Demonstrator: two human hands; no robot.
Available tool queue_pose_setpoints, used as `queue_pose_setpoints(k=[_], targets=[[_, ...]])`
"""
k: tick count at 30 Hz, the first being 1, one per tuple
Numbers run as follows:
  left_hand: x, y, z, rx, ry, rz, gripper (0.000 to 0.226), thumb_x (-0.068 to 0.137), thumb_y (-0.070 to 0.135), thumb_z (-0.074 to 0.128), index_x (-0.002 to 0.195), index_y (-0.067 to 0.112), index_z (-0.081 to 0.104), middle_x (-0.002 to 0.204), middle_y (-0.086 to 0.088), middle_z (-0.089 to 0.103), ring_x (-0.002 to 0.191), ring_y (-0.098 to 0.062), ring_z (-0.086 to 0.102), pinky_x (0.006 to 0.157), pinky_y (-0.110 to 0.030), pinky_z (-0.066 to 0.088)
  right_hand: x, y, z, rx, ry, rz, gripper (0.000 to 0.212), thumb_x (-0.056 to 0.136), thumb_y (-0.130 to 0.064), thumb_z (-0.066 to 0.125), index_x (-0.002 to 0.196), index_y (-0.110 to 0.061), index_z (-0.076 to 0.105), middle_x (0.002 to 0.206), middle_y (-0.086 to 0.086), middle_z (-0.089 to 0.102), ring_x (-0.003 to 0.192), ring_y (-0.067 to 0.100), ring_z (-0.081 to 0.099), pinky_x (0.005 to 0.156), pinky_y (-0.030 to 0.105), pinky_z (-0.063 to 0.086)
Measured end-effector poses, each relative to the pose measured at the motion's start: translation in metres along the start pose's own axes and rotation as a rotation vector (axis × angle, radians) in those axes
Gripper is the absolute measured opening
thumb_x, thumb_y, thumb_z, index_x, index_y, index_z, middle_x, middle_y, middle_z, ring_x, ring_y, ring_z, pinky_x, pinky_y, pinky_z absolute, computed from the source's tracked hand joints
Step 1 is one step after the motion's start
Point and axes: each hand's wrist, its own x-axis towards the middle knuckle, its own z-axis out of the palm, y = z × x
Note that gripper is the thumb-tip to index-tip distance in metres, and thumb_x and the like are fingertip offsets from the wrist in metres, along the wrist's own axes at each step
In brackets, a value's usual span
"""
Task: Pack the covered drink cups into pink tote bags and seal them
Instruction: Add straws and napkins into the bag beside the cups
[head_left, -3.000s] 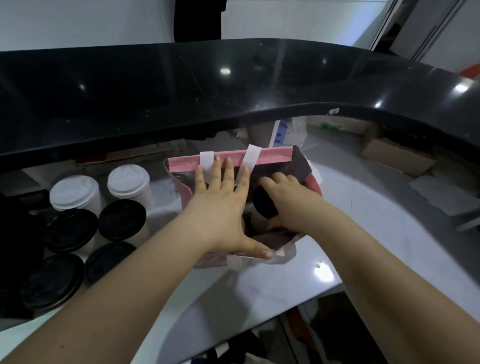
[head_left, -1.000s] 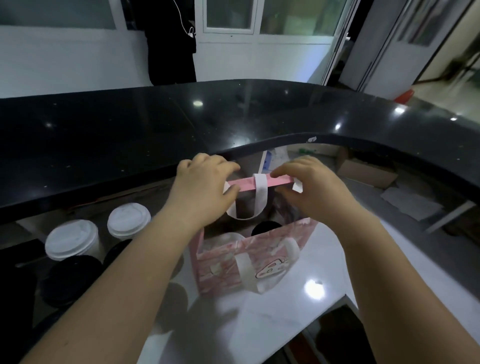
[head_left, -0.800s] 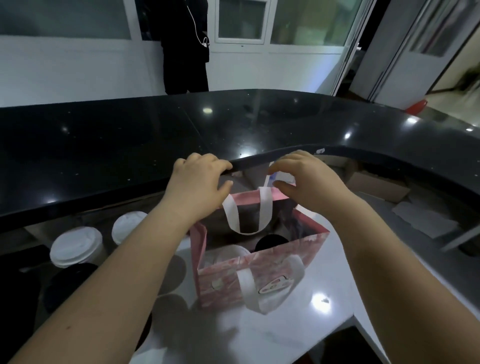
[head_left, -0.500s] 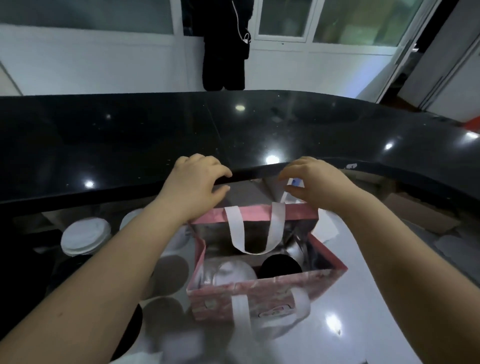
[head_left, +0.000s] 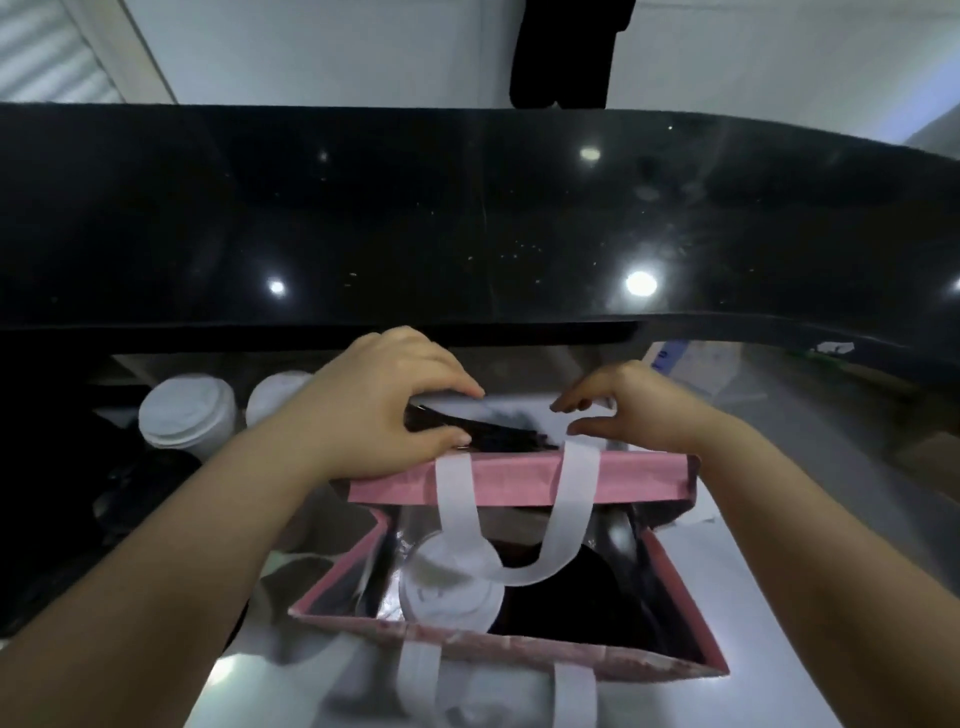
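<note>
Head view: the pink tote bag (head_left: 519, 475) stands open on the white tabletop (head_left: 244, 696), close in front of the person. Two covered drinks already sit inside it side by side, a white-lidded cup (head_left: 449, 590) on the left and a black-lidded cup (head_left: 576, 592) on the right. The far white handle (head_left: 519, 569) droops inward across them. So the loading of this bag looks done or nearly so, while its mouth gapes wide and nothing seals it yet.

Just beyond the far rim, the left hand (head_left: 384, 410) grips a flat dark bundle (head_left: 483, 434), fingers curled over it and thumb beneath. What the bundle is I cannot tell. It may be what closes the bag. The right hand (head_left: 641, 410) is beside it with fingers (head_left: 563, 404) curled toward the thumb. Whether they pinch anything I cannot tell.

At the far left stand more spare cups (head_left: 187, 415) with white lids. By my reckoning, closing this bag and packing those cups are still to do.
</note>
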Motion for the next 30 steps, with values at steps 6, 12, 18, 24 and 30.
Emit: queue_pose_setpoints(k=[6,12,18,24,30], targets=[[-0.004,0.002,0.005,-0.013,-0.008,-0.070,0.048,0.075,0.056,0.065,0.120,0.038,0.065,0.118,0.021,0.061,0.117,-0.005,0.048,0.098,-0.043,0.044,0.027,0.024,0.037,0.023,-0.113,-0.065,0.024,0.086,-0.023,0.071,0.109,-0.028,0.073,0.105,-0.008,0.070,0.089,0.007,0.063,0.080,0.032,0.053],[0.004,0.006,0.012,0.048,0.002,-0.092,0.047,0.077,0.053,0.060,0.121,0.038,0.065,0.119,0.021,0.060,0.118,-0.005,0.045,0.094,-0.032,0.033,0.056,0.042,0.073,0.024,-0.143,-0.106,0.028,0.086,-0.020,0.069,0.113,-0.024,0.071,0.111,-0.002,0.066,0.105,0.015,0.059,0.089,0.023,0.044],[0.003,0.009,0.019,0.032,0.008,-0.092,0.046,0.077,0.052,0.061,0.120,0.035,0.066,0.119,0.017,0.062,0.116,-0.009,0.050,0.093,-0.035,0.038,0.076,0.039,0.097,0.150,-0.161,-0.070,0.044,0.087,-0.028,0.070,0.128,-0.015,0.062,0.120,0.005,0.062,0.116,0.023,0.053,0.103,0.034,0.040],[-0.001,0.009,0.018,0.021,-0.007,-0.113,0.049,0.077,0.056,0.056,0.121,0.036,0.066,0.121,0.016,0.063,0.117,-0.011,0.052,0.097,-0.046,0.044,0.085,0.034,0.108,0.129,-0.076,-0.050,0.029,0.084,-0.030,0.072,0.107,-0.013,0.073,0.101,0.009,0.066,0.100,0.026,0.058,0.091,0.036,0.044],[-0.001,0.010,0.018,0.010,0.004,-0.133,0.046,0.077,0.051,0.065,0.120,0.037,0.066,0.122,0.017,0.062,0.119,-0.009,0.050,0.099,-0.048,0.043,0.079,0.037,0.107,0.173,0.041,-0.074,0.013,0.081,-0.015,0.075,0.092,-0.007,0.074,0.092,0.011,0.067,0.093,0.028,0.060,0.082,0.031,0.043]])
